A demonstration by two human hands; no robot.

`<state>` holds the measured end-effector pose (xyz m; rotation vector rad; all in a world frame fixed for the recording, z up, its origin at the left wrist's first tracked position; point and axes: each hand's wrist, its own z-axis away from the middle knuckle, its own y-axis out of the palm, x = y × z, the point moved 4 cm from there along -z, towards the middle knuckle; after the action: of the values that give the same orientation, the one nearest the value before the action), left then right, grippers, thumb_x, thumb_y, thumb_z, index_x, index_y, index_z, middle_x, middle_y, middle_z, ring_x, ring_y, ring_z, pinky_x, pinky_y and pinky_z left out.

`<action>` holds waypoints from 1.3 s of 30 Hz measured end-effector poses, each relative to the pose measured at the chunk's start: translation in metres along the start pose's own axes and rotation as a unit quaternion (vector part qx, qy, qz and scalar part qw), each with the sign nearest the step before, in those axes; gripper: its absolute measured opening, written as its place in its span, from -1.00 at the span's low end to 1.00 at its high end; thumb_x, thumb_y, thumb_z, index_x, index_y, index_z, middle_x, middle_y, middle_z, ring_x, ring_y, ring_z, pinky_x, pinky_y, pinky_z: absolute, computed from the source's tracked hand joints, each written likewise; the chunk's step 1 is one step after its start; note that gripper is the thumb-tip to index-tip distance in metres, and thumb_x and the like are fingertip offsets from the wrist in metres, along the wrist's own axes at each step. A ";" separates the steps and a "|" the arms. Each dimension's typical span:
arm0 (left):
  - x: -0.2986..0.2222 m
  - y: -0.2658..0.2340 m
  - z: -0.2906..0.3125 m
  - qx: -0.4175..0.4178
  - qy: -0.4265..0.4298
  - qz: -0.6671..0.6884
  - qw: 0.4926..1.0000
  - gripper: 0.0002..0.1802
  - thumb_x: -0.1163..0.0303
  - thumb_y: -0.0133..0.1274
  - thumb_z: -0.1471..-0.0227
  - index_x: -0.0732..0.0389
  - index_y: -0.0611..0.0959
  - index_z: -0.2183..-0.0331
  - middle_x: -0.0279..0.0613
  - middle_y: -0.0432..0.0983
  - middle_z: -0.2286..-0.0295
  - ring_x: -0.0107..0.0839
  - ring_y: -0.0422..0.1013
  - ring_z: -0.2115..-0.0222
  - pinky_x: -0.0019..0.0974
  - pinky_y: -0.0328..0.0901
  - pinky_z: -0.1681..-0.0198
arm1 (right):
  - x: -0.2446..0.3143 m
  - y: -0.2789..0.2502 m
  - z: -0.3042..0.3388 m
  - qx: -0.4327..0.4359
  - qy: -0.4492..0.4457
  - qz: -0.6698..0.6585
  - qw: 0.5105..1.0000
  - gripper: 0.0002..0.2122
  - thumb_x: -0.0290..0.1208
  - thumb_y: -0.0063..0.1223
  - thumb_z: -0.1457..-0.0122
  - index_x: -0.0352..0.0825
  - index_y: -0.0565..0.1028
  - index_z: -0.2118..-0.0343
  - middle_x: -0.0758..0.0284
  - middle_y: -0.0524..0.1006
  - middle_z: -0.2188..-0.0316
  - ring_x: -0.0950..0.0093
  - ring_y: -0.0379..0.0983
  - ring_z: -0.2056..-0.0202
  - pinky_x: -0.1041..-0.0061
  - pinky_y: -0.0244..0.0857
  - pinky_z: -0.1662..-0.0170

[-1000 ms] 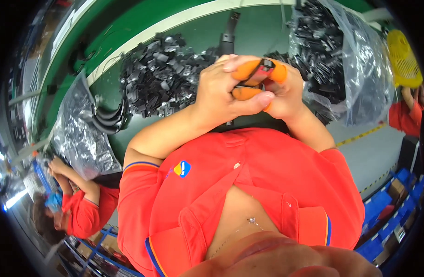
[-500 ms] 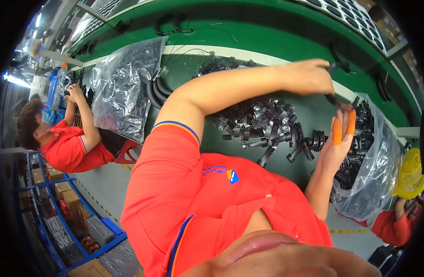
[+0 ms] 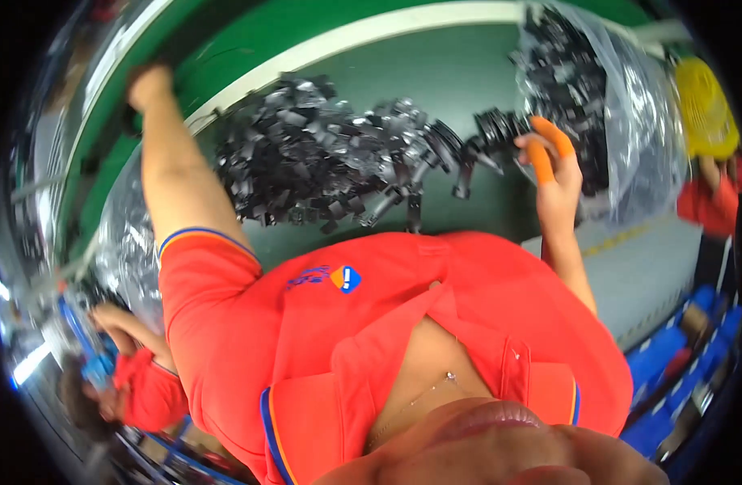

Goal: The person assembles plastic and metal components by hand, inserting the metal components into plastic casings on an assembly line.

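Observation:
My left hand (image 3: pixel 150 85) is stretched out to the far left over the green surface. It is smeared by motion, with a dark curved piece (image 3: pixel 132 121) just below it; I cannot tell if the fingers grip it. My right hand (image 3: pixel 557 166) wears orange covers on two fingers. Its fingers are apart, at the edge of a cluster of black curved bands (image 3: pixel 500 125), with nothing plainly held. To the left on the dark green table (image 3: pixel 436 65) spreads a heap of small black glossy parts (image 3: pixel 298 153). Several longer black pieces (image 3: pixel 387 206) lie at its near right end.
A clear plastic bag (image 3: pixel 646 137) of black parts lies right of my right hand. Another clear bag (image 3: pixel 132 234) is under my left arm. A pale rail (image 3: pixel 339 44) edges the table. Co-workers in red sit left (image 3: pixel 149 388) and right (image 3: pixel 714 194), the latter near a yellow basket (image 3: pixel 705 109).
My hands, which were together at the right around a dark piece, are now apart. The left has swung to the far left; the right is beside the black bands. The view has turned.

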<state>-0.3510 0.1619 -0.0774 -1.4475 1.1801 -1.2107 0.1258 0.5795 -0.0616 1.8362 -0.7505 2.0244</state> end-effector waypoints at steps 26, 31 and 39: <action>-0.140 -0.175 0.321 0.336 0.053 0.894 0.293 -0.57 0.25 -0.06 -0.07 0.36 0.35 0.11 -0.33 0.29 0.51 -0.55 0.21 0.55 -0.54 0.17 0.40 | 0.060 0.030 -0.049 0.052 -0.071 -0.242 0.966 -0.79 -0.45 0.02 -0.07 -0.30 0.38 0.21 0.57 0.29 0.66 0.77 0.09 0.67 0.76 -0.06 0.61; -0.165 -0.152 0.357 0.348 0.135 0.865 0.335 -0.64 0.24 -0.22 -0.15 0.28 0.37 0.11 -0.30 0.33 0.48 -0.54 0.24 0.48 -0.48 0.18 0.32 | 0.084 0.006 -0.045 0.052 -0.121 -0.458 0.879 -0.81 -0.48 -0.11 -0.14 -0.38 0.35 0.19 0.39 0.28 0.59 0.58 0.17 0.52 0.64 0.06 0.48; -0.173 -0.144 0.367 0.345 0.179 0.841 0.376 -0.57 0.19 -0.20 -0.14 0.29 0.36 0.06 -0.24 0.38 0.32 -0.49 0.28 0.25 -0.42 0.15 0.12 | 0.105 0.045 -0.004 0.256 -0.017 -0.268 0.928 -0.79 -0.50 0.03 -0.06 -0.45 0.37 0.26 0.30 0.43 0.63 0.59 0.35 0.68 0.67 0.24 0.61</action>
<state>0.0172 0.3743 -0.0109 0.9391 1.2963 -0.1778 0.0840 0.5328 0.0339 2.0412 0.3055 1.9132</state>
